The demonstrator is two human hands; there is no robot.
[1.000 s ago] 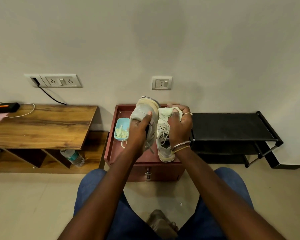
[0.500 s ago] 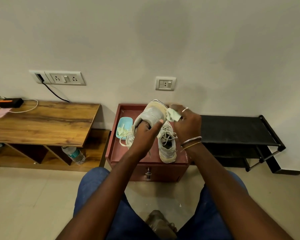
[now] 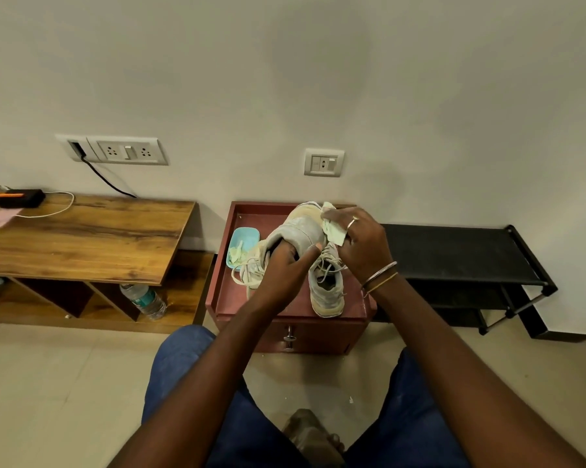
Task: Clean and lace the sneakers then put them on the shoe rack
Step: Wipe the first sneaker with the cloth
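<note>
My left hand (image 3: 286, 270) grips a grey sneaker (image 3: 300, 229) at its opening, fingers inside and thumb over the side, holding it tilted above the red cabinet (image 3: 231, 295). My right hand (image 3: 364, 246) holds a pale cloth (image 3: 332, 229) pressed against the toe end of that sneaker. The second grey sneaker (image 3: 327, 292) lies on the cabinet top under my right wrist, laces loose. A black shoe rack (image 3: 460, 255) stands to the right of the cabinet.
A light blue dish (image 3: 242, 244) with pale scraps sits on the cabinet's left side. A wooden low table (image 3: 82, 238) stands to the left, with a water bottle (image 3: 144, 298) on its lower shelf. My knees in blue jeans fill the foreground.
The held sneaker has tipped so its toe points up and away. The cloth in my right hand has shifted from beside the shoe onto its toe end.
</note>
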